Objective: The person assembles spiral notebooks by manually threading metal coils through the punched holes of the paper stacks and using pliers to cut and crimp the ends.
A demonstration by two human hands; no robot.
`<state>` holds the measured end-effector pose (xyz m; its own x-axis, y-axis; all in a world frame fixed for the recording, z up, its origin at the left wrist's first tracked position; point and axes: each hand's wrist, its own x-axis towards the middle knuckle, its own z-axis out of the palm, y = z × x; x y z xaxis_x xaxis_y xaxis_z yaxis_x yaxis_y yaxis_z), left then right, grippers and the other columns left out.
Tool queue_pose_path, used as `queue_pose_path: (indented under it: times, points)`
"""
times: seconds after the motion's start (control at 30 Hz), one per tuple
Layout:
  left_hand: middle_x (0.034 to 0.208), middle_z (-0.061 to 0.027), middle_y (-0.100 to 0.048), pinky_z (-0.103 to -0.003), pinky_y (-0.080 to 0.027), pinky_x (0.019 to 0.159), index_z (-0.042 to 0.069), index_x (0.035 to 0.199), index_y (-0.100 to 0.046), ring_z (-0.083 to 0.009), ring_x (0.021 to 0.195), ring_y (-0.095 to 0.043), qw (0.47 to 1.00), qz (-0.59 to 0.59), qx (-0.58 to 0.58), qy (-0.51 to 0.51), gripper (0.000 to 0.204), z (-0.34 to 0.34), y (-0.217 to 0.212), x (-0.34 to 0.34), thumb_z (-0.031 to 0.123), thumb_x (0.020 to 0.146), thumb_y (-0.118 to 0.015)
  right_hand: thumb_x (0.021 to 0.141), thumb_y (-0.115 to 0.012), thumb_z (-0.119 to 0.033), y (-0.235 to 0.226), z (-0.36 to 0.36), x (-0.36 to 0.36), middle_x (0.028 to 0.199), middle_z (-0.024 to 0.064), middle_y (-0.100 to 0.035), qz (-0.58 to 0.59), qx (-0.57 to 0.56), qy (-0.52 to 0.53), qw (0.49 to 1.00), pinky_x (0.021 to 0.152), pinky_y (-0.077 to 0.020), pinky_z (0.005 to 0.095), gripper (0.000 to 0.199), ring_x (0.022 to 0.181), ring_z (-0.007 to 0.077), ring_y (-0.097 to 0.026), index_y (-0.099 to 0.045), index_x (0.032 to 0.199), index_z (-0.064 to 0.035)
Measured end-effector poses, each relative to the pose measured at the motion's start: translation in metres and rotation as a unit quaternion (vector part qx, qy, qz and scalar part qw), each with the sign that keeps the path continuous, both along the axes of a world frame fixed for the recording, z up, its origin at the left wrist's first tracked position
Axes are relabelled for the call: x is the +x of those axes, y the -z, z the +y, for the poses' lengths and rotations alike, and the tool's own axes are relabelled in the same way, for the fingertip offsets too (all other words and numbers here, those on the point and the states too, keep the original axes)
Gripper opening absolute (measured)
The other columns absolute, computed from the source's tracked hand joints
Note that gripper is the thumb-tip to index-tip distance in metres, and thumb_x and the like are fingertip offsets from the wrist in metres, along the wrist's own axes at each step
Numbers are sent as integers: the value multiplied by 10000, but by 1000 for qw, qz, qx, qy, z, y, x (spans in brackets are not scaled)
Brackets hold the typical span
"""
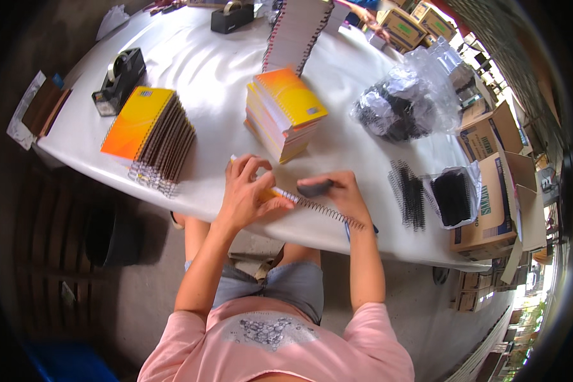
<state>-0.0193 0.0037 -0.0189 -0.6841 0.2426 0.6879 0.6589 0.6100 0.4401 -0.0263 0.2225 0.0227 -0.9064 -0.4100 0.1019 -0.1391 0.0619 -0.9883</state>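
Note:
My left hand [245, 191] grips a thin notebook [272, 193], held nearly edge-on near the table's front edge, its fingers closed along the spine. A spiral binding coil [325, 210] runs out of the spine toward my right wrist. Curled round a black rounded piece [315, 188], my right hand [340, 191] is close beside the coil, slightly smeared. Just beyond my hands stands a stack of orange-yellow notebooks [290, 99]. At the left is a pile of notebooks with coils in their spines [140, 124]. Behind my right wrist something blue [348, 230] partly shows.
Black loose coils [409, 194] and a wrapped bundle of coils [452, 197] lie at the right, beside open cardboard boxes [490, 204]. Crumpled clear plastic [414, 95] is behind them. Tape dispensers [120, 83] and a tall paper stack [294, 38] stand farther off. Another person's arm [369, 19] shows.

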Motion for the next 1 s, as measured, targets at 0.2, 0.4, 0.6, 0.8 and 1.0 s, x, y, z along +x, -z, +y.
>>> queue_pose_path:
  times: [0.2, 0.4, 0.6, 0.8, 1.0]
  points:
    - [1180, -124, -468, -444, -336, 902, 68, 650, -532, -337, 1123, -381, 998, -30, 55, 21, 540, 1, -7, -2, 542, 534, -762, 701, -600, 70, -12, -4, -5, 880, 127, -693, 113, 214, 92, 966, 721, -498, 253, 306, 778, 136, -662, -712, 946, -74]
    - [1257, -179, -397, -490, -317, 954, 44, 632, -522, -398, 1190, -306, 997, -48, 57, 29, 576, 4, -1, 2, 532, 495, -798, 684, -586, 86, 7, -1, 2, 855, 112, -693, 95, 244, 105, 960, 726, -494, 248, 333, 756, 136, -657, -712, 939, -89]
    - [1272, -211, -275, -460, -318, 920, 72, 752, -527, -392, 1179, -288, 987, -100, 126, 9, 661, 1, 0, -6, 521, 397, -856, 638, -571, 121, 9, -15, -4, 904, 83, -693, 167, 196, 73, 964, 725, -505, 276, 390, 818, 157, -649, -709, 937, -88]
    - [1193, -172, -294, -409, -345, 887, 59, 741, -491, -315, 1051, -341, 987, -96, 117, 56, 691, -1, 9, -9, 489, 370, -885, 626, -607, 118, 1, -26, 7, 862, 88, -691, 219, 114, 17, 969, 730, -507, 285, 339, 814, 209, -660, -712, 882, -77]
    - [1146, -155, -308, -399, -381, 837, 56, 796, -457, -293, 982, -372, 977, -129, 159, 56, 720, -3, 18, -17, 421, 367, -906, 660, -581, 64, -14, -35, 4, 811, 123, -672, 251, 116, 111, 955, 664, -495, 295, 304, 740, 260, -647, -710, 884, -95]
